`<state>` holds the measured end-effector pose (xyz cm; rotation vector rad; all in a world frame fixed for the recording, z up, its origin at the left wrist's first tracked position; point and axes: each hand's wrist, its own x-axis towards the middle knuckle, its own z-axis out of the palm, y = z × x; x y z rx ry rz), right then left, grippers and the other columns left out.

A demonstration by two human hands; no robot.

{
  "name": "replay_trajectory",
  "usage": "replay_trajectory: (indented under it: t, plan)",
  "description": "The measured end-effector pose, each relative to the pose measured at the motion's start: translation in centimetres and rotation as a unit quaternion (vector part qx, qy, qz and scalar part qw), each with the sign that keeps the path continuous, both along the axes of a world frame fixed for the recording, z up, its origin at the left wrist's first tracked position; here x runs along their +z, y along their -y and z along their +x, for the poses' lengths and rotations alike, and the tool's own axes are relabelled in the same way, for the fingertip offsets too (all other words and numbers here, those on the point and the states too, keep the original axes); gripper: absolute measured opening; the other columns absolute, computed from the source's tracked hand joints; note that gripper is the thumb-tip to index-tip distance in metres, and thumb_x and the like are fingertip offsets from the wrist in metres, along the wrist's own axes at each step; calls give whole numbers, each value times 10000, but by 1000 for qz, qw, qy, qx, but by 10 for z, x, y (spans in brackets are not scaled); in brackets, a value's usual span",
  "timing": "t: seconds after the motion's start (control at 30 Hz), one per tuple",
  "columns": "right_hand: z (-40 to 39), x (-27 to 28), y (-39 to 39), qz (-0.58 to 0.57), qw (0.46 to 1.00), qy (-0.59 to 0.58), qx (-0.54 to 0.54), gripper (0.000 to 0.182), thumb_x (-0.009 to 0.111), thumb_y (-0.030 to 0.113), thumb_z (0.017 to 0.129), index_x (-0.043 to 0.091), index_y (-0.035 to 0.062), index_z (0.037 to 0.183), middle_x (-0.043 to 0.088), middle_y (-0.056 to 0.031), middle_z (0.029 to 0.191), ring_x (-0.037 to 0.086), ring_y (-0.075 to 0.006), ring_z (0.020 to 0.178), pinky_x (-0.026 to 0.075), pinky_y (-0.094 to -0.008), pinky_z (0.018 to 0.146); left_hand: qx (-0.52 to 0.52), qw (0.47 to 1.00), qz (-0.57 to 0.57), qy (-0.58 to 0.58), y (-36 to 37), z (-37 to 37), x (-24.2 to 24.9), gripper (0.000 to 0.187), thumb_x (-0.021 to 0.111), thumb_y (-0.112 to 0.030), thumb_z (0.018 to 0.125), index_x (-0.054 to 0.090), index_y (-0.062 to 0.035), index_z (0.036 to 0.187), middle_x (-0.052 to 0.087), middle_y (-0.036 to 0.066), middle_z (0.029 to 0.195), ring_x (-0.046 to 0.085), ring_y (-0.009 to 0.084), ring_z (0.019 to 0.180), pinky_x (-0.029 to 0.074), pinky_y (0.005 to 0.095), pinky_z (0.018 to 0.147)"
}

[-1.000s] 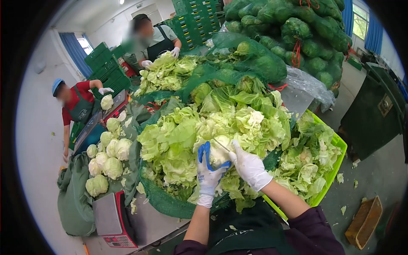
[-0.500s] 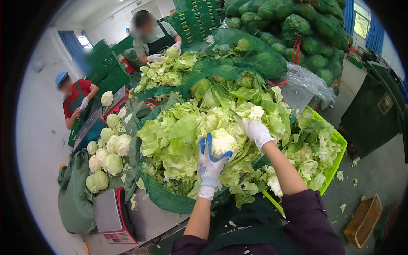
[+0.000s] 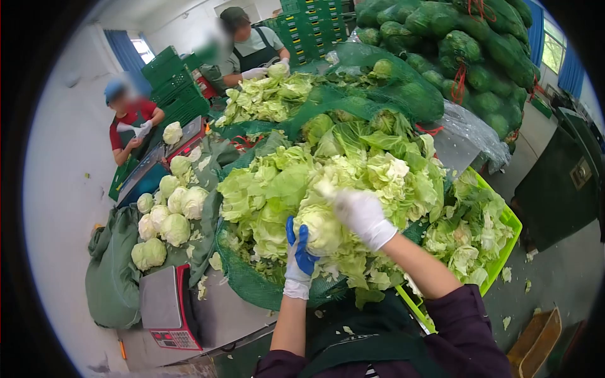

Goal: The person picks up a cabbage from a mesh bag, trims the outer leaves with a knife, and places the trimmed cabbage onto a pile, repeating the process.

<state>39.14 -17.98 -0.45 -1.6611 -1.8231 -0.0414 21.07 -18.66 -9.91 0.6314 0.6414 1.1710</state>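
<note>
My left hand, in a white glove with blue fingers, is closed around the lower left side of a pale, trimmed cabbage. Just above and right of that cabbage is my right hand in a white glove, smeared by motion. Its fingers are curled on a small knife, whose blade showed in the earlier view and is now lost in the blur. A whitish smear hangs in front of the fingers. Both hands are over a large heap of loose cabbage leaves on green netting.
Trimmed cabbages lie left, behind a red scale. A lime-green crate of leaves stands right, near a dark bin. Two co-workers stand across the table. Netted cabbage sacks are piled behind.
My right hand has moved left and down toward the cabbage. My left hand has shifted slightly, its fingers now closer round the cabbage's side. The whole view has swung a little left.
</note>
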Motion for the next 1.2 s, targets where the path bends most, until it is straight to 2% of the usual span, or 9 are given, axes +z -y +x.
replay_trajectory:
  t: [0.17,0.23,0.3,0.43,0.63,0.67,0.87,0.93,1.2]
  plan:
    - [83,59,-62,-70,958,-253,-112,306,641,338,852,626,68,707,655,-118,692,644,-247,616,522,-366,591,-84,937,-90,327,-1,-24,-10,628,559,-454,909,312,-212,1433,406,101,1425,429,328,1282,432,553,978]
    - [102,66,-61,-5,985,-38,-169,617,641,436,850,466,24,1274,675,-168,867,663,-288,724,527,-406,659,-78,935,-68,339,3,-30,-12,649,556,-467,904,312,-180,1434,388,104,1444,399,341,1303,393,545,1020]
    - [91,39,-61,101,992,-39,-72,895,651,522,812,277,-35,1403,663,-201,894,662,-306,757,530,-404,676,57,981,-1,184,4,-29,-18,707,567,-454,902,262,-136,1454,391,119,1431,393,313,1308,387,493,1038]
    - [-12,35,31,-180,975,-71,110,1133,694,615,715,168,-90,1430,630,-202,774,651,-285,684,521,-362,591,197,966,167,5,19,-2,36,718,567,-420,914,217,-124,1467,377,129,1420,395,273,1300,376,441,1052]
    - [-21,24,35,-161,929,-297,149,556,711,297,778,553,-33,1197,561,-44,617,578,-136,553,468,-272,515,159,940,267,-138,31,-5,53,677,494,-395,959,137,-175,1490,314,72,1467,362,249,1329,303,404,1105]
    - [-15,19,32,-132,905,-364,178,300,674,232,781,626,-30,918,489,21,549,497,-67,485,399,-241,445,133,963,230,-49,31,-7,43,674,491,-406,957,152,-168,1489,312,69,1472,355,249,1333,287,407,1113]
    - [49,-1,-8,-158,884,-439,15,223,662,169,801,586,9,937,551,-23,578,532,-120,467,429,-288,438,7,964,47,262,24,-7,-8,698,540,-412,928,182,-184,1482,300,94,1461,342,271,1335,336,455,1085]
    - [75,-11,-12,-26,993,-9,-112,493,644,192,826,487,8,1255,597,-111,619,567,-195,513,482,-321,522,36,972,79,220,21,-4,-8,672,542,-386,934,205,-178,1476,319,93,1449,343,271,1335,343,451,1080]
    - [27,-14,47,85,963,253,33,676,580,160,839,276,-58,1402,436,-13,562,488,-154,449,447,-320,410,88,983,141,75,23,3,19,630,546,-337,939,239,-182,1468,356,65,1432,376,239,1305,365,448,1063]
